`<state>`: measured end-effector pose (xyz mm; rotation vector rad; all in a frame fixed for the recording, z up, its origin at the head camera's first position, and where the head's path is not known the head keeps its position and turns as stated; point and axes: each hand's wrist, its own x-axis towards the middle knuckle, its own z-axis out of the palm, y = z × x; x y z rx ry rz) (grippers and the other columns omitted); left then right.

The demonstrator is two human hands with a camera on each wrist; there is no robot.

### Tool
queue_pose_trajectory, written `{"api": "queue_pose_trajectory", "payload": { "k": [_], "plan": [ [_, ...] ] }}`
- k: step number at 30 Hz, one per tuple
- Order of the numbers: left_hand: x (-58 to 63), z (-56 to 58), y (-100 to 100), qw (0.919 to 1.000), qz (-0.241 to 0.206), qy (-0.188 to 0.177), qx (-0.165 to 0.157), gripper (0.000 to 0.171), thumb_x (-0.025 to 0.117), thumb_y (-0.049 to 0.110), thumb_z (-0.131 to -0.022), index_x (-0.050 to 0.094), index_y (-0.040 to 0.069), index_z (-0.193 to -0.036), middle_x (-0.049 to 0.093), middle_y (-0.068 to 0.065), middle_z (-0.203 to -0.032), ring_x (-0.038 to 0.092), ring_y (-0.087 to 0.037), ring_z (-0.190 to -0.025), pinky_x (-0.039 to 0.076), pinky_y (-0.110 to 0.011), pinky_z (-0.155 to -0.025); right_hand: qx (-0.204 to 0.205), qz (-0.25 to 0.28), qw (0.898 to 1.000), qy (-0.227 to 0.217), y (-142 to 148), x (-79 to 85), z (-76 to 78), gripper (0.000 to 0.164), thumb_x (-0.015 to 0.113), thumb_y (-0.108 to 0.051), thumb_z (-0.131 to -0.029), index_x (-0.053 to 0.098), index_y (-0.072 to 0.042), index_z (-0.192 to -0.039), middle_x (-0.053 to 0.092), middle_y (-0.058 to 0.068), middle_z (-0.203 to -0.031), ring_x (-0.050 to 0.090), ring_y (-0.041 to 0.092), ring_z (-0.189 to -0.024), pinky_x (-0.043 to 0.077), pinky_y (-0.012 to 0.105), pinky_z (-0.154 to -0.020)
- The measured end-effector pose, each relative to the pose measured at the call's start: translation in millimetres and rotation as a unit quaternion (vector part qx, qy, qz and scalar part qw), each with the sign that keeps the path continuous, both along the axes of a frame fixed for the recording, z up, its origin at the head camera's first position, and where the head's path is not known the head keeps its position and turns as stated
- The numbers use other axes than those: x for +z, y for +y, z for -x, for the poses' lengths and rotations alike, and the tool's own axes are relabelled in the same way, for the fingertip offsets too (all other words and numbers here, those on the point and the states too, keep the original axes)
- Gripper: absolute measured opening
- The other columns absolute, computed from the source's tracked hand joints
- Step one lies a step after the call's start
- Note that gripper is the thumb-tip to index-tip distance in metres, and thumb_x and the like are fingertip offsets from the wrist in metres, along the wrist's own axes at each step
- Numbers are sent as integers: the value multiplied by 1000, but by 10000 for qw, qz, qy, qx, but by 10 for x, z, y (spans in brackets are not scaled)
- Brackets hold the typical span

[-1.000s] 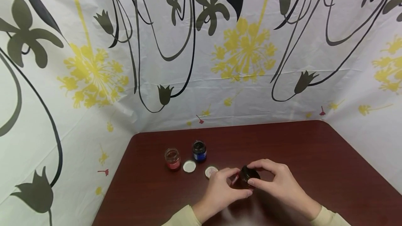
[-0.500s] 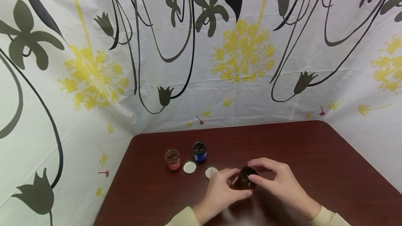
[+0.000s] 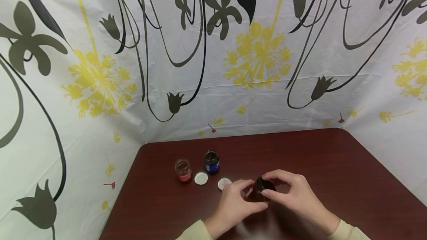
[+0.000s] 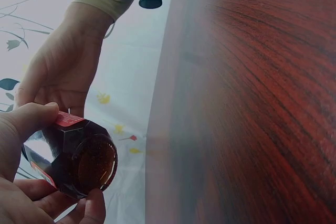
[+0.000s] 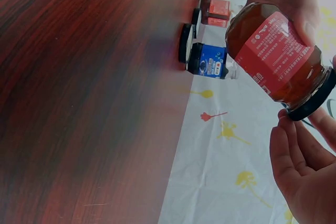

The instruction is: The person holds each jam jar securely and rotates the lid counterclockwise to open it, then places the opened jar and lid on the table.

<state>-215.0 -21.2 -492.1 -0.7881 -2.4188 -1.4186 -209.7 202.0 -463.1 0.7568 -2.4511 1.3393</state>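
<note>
My left hand [image 3: 233, 203] grips a glass jam jar [image 5: 275, 53] round its body, tilted so its top leans right. Its red label reads "STRAWBERRY" in the right wrist view. A black lid [image 5: 314, 98] sits on the jar's mouth. Across that lid my right hand [image 3: 297, 197] pinches with its thumb and fingertips. The left wrist view shows the jar's round glass base [image 4: 97, 163], with dark red-brown contents. In the head view, fingers partly cover the label.
Left on the dark red table [image 3: 307, 155] stand two open jars, one with a red label [image 3: 184, 175] and one with a blue label [image 3: 212, 166]. Two loose lids lie white side up near them, a left lid [image 3: 201, 178] and a right lid [image 3: 224, 183]. Patterned cloth [image 3: 213, 95] hangs behind.
The right thumb and fingers shift across the lid, the thumb moving up and then back down. The jar stays in the left hand at nearly the same spot.
</note>
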Motion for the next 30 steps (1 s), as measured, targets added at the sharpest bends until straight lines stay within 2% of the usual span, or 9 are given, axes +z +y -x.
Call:
{"api": "queue_pose_trajectory", "payload": {
  "k": [8, 17, 23, 30],
  "plan": [
    [6, -6, 2, 10000, -20, -28, -46, 37, 90, 45, -72, 72, 31, -100, 61, 19, -86, 55, 0, -73, 45, -16, -64, 39, 88, 10000, 24, 2, -19, -5, 30, 82, -28, -87, 71, -25, -114, 70, -10, -110, 68, 11, -92, 56, 29, -81],
    [0, -3, 3, 9999, -66, -88, -100, 36, 89, 45, -73, 71, 32, -101, 62, 19, -87, 56, -1, -74, 45, -17, -64, 54, 17, 10000, 34, 21, -23, -5, 30, 81, -29, -87, 70, -27, -116, 69, -11, -113, 67, 9, -95, 56, 37, -81],
    [-3, -7, -2, 9999, -56, -91, -107, 36, 90, 45, -72, 71, 32, -101, 62, 19, -87, 55, -1, -73, 44, -16, -63, 81, -30, 9999, 52, 23, -29, -10, 31, 81, -29, -87, 70, -27, -116, 69, -11, -113, 67, 10, -95, 56, 36, -81],
    [3, -12, -8, 9996, 17, -272, -121, 38, 89, 47, -72, 72, 33, -102, 62, 19, -87, 54, 0, -73, 43, -17, -62, 78, -118, 9999, 2, 35, -16, -12, 35, 81, -31, -87, 69, -27, -119, 70, -11, -112, 67, 9, -95, 56, 33, -82]
  ]
}}
